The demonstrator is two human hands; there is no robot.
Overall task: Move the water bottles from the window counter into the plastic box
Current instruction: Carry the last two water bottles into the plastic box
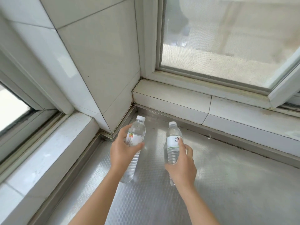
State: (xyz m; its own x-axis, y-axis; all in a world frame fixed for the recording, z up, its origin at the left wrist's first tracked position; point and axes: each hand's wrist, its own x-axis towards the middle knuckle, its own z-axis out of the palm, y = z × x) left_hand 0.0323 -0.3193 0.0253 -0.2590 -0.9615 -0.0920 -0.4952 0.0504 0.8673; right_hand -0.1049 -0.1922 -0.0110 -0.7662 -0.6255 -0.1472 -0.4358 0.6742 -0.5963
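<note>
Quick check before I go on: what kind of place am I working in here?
Probably a kitchen or utility corner indoors, at a window counter. The embossed metal counter meets white wall tiles in a corner, with a window behind. Each hand, left hand and right hand, holds a water bottle.

Both my bare forearms reach forward side by side. My left hand [121, 151] curls around a bottle [135, 137]. My right hand [181, 168] grips another bottle [172, 143].
</note>
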